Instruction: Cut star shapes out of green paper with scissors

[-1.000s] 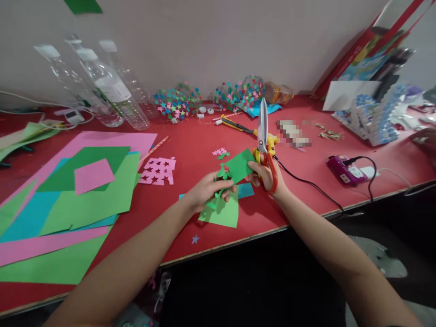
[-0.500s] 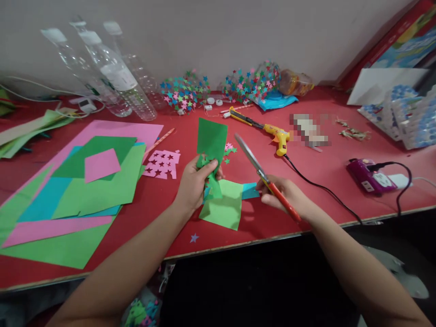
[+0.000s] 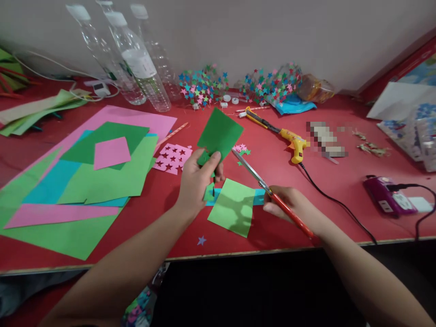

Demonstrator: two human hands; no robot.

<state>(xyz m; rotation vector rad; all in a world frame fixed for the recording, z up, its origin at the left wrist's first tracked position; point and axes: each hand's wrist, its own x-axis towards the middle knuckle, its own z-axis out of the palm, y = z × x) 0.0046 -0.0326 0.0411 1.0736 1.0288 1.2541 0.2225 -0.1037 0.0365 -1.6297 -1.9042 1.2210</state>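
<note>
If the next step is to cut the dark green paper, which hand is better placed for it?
Probably the right hand: it holds the scissors, with the blades pointing toward the dark green paper. The left hand grips that paper, so it seems better suited to steadying it.

Scissors [image 3: 263, 184]: silver blades [image 3: 251, 169], red handles [image 3: 291, 214]. Held sheet [image 3: 221, 133]: dark green. Table sheet [image 3: 229, 209]: light green. Strip [image 3: 260, 196]: blue. Perforated sheet [image 3: 176, 166]: pink, star-patterned. Loose star [image 3: 201, 240]: pale violet. Glue gun [image 3: 296, 147]: mainly yellow. Straw [image 3: 172, 135]: reddish stripes, pale ground. Power adapter [image 3: 381, 190]: purple. Bottle caps [image 3: 116, 19]: white. Tabletop [image 3: 340, 177]: red.
</note>
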